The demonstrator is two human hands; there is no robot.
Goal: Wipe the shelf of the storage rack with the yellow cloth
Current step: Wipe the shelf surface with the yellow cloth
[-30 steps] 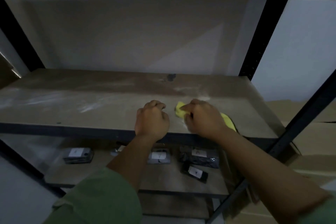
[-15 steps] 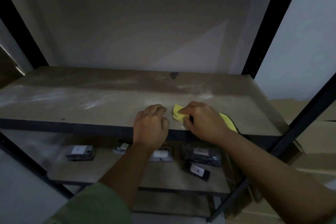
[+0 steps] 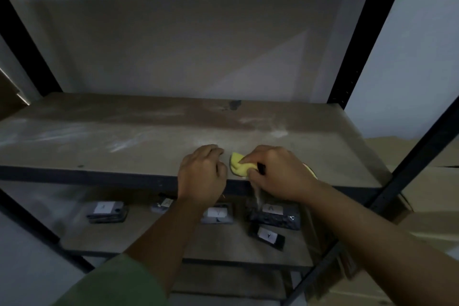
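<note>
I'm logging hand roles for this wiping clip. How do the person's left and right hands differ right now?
The right hand grips the bunched yellow cloth; the left hand holds nothing. The left hand is loosely curled beside the cloth, while the right presses it down. Both rest at the front edge of the dusty brown shelf, close together.

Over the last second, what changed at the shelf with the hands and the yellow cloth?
Little changed. The right hand drew the yellow cloth a little nearer the shelf's front edge, keeping its grip on the bunched cloth. The left hand slid back with it, its fingers loosening slightly from a fist; it holds nothing. The dust streaks on the left and the labelled packets on the lower shelf stayed put.
</note>
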